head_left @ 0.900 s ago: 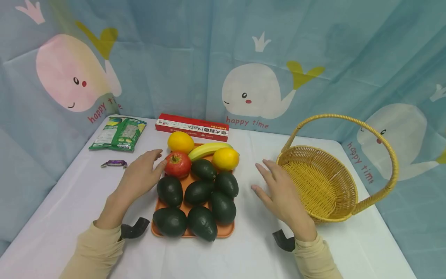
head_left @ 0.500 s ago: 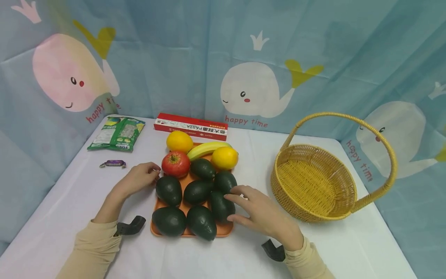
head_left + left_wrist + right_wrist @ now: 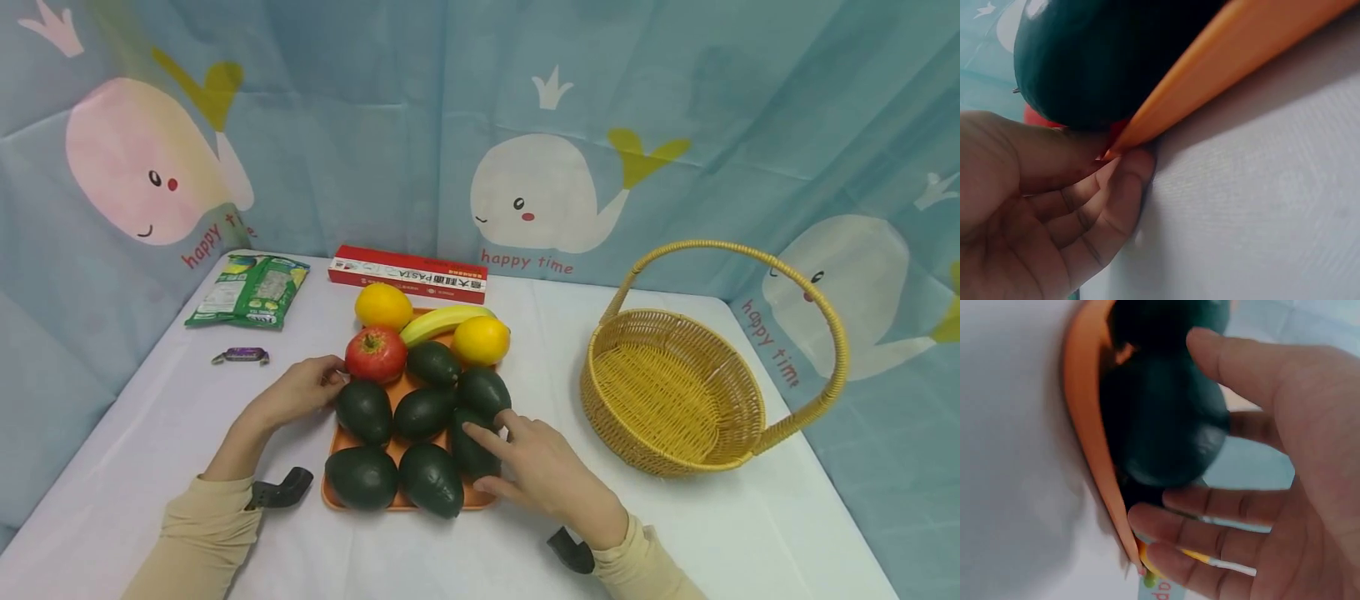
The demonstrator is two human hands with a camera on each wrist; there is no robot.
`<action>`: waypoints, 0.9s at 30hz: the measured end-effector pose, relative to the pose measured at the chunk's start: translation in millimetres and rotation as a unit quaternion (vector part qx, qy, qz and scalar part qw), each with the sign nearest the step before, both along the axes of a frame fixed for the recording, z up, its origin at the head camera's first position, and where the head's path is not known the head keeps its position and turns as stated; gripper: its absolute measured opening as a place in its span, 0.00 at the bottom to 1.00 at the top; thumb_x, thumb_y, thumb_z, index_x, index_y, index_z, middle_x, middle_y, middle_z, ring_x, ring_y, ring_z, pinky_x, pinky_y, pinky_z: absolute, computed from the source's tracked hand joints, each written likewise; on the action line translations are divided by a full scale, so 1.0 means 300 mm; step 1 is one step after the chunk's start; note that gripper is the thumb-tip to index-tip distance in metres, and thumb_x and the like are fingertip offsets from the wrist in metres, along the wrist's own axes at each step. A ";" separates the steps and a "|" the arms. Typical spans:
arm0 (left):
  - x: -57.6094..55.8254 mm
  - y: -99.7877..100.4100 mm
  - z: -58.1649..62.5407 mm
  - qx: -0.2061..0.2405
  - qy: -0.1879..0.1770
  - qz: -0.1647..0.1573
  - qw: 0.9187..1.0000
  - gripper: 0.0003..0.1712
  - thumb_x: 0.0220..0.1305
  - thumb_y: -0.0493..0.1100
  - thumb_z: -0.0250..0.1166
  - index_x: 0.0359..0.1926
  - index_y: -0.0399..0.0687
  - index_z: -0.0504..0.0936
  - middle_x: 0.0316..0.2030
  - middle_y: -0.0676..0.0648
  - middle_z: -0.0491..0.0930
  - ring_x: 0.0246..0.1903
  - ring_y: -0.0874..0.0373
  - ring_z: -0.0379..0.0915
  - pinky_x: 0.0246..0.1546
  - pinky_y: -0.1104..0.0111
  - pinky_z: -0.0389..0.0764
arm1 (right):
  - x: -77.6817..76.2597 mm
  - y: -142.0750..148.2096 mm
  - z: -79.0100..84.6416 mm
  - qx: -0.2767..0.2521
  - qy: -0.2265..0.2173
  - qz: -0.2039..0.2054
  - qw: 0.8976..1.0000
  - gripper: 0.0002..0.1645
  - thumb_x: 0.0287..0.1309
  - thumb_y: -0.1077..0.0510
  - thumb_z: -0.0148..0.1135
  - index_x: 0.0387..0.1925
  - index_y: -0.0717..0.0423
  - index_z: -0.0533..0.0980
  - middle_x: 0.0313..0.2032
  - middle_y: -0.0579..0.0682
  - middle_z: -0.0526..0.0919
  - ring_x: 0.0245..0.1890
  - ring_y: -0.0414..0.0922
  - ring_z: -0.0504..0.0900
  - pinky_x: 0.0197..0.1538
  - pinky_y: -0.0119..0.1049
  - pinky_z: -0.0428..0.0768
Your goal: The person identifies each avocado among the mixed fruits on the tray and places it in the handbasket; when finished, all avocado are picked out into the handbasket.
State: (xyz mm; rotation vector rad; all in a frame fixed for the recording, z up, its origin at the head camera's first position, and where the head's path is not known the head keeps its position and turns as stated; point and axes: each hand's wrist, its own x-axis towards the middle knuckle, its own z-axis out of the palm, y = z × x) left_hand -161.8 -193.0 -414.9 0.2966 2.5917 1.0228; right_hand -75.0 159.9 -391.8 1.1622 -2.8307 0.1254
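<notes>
An orange tray carries several dark green avocados, a red pomegranate, two yellow lemons and a banana. At its left side, my left hand pinches the rim; the left wrist view has the thumb above the tray edge and curled fingers below. My right hand reaches over the tray's right side with fingers spread around an avocado. In the right wrist view the thumb overlaps one end of that avocado, and the nearly straight fingers lie by its other end.
A yellow wicker basket with a tall handle stands to the right. Behind the tray lies a red pasta box. A green snack bag and a purple wrapped candy are at the left. A patterned curtain hangs behind.
My right hand has moved left from beside the basket to the avocado at the tray's right. My left hand has come down beside the pomegranate and taken hold of the tray's rim.
</notes>
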 end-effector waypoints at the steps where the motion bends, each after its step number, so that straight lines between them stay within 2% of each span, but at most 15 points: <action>1: 0.000 -0.001 -0.002 0.000 0.003 -0.001 1.000 0.21 0.64 0.34 0.56 0.55 0.27 0.72 0.33 0.42 0.77 0.30 0.56 0.71 0.32 0.67 0.76 | 0.002 -0.005 -0.008 0.004 0.012 -0.004 1.000 0.40 0.53 0.33 0.64 0.66 0.39 0.69 0.45 0.49 0.76 0.26 0.38 0.69 0.32 0.30 0.72; 6: -0.002 0.000 -0.011 -0.007 0.014 -0.001 1.000 0.19 0.61 0.32 0.57 0.53 0.28 0.73 0.32 0.43 0.76 0.32 0.55 0.70 0.35 0.67 0.76 | 0.012 -0.032 -0.036 -0.002 0.072 -0.015 0.997 0.38 0.50 0.32 0.66 0.60 0.42 0.71 0.37 0.50 0.79 0.20 0.38 0.69 0.25 0.29 0.72; 11: -0.001 0.003 -0.012 -0.008 0.015 0.001 1.000 0.19 0.60 0.31 0.57 0.53 0.28 0.73 0.32 0.42 0.76 0.32 0.54 0.70 0.35 0.67 0.76 | 0.020 -0.048 -0.047 -0.028 0.088 -0.025 0.995 0.35 0.49 0.36 0.69 0.57 0.42 0.70 0.33 0.48 0.77 0.17 0.36 0.67 0.20 0.26 0.67; 15: 0.000 0.003 -0.018 -0.010 0.014 0.005 1.000 0.19 0.59 0.30 0.56 0.52 0.28 0.73 0.32 0.42 0.76 0.32 0.55 0.70 0.35 0.67 0.76 | 0.023 -0.046 -0.033 -0.042 0.070 -0.024 0.996 0.36 0.47 0.39 0.69 0.57 0.44 0.70 0.34 0.46 0.78 0.19 0.36 0.71 0.21 0.26 0.68; 19: -0.001 -0.001 -0.020 -0.014 0.014 0.004 1.000 0.19 0.60 0.30 0.56 0.52 0.28 0.73 0.32 0.43 0.76 0.32 0.55 0.70 0.35 0.67 0.76 | 0.026 -0.017 0.032 -0.079 0.012 -0.053 0.995 0.37 0.47 0.40 0.68 0.59 0.44 0.70 0.41 0.44 0.82 0.27 0.36 0.78 0.30 0.28 0.76; 21: -0.001 -0.002 -0.018 -0.011 0.015 0.002 1.000 0.18 0.60 0.31 0.56 0.52 0.28 0.73 0.32 0.43 0.76 0.32 0.55 0.70 0.36 0.67 0.76 | 0.022 0.015 0.075 -0.108 0.002 -0.078 0.991 0.38 0.46 0.40 0.68 0.60 0.45 0.70 0.46 0.44 0.83 0.33 0.36 0.81 0.35 0.30 0.79; 24: -0.003 -0.003 -0.015 -0.008 0.023 -0.005 1.000 0.18 0.59 0.31 0.56 0.51 0.28 0.73 0.32 0.43 0.76 0.32 0.55 0.70 0.36 0.66 0.77 | 0.001 0.091 0.139 -0.155 0.012 -0.123 0.980 0.40 0.46 0.43 0.71 0.61 0.50 0.70 0.51 0.48 0.83 0.42 0.41 0.82 0.44 0.38 0.81; 27: -0.007 -0.003 -0.016 -0.006 0.034 -0.012 0.999 0.17 0.59 0.31 0.56 0.50 0.29 0.73 0.31 0.43 0.76 0.31 0.55 0.70 0.35 0.66 0.76 | -0.033 0.190 0.188 -0.207 0.024 -0.200 0.957 0.39 0.47 0.47 0.72 0.60 0.54 0.70 0.50 0.54 0.82 0.45 0.48 0.81 0.47 0.46 0.80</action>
